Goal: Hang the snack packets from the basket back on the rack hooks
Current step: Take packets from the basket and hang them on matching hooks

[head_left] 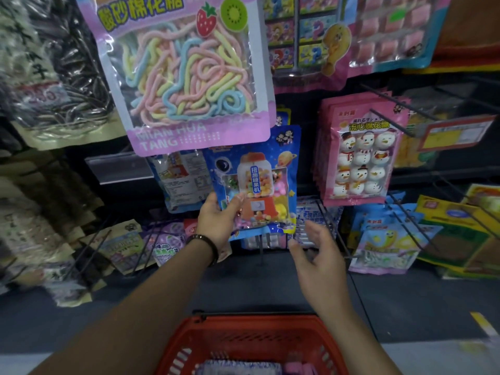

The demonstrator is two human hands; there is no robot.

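Observation:
My left hand (pixel 219 215) grips the lower left corner of a blue packet with a gumball machine printed on it (pixel 266 171), holding it upright against the rack, below a large purple packet of rainbow candy strings (pixel 186 74). Just to the right and lower, my right hand (pixel 316 253) hovers with fingers spread and nothing in it. A red basket (pixel 243 339) stands on the floor at the bottom of the view, with purple and pink packets (pixel 243 368) showing inside it.
Pink snowman marshmallow packets (pixel 359 150) hang on a hook to the right. Bare black wire hooks (pixel 389 109) jut out at the right. Low rows of packets (pixel 387 239) line the rack's bottom. Dark bags of seeds (pixel 54 77) hang at the left.

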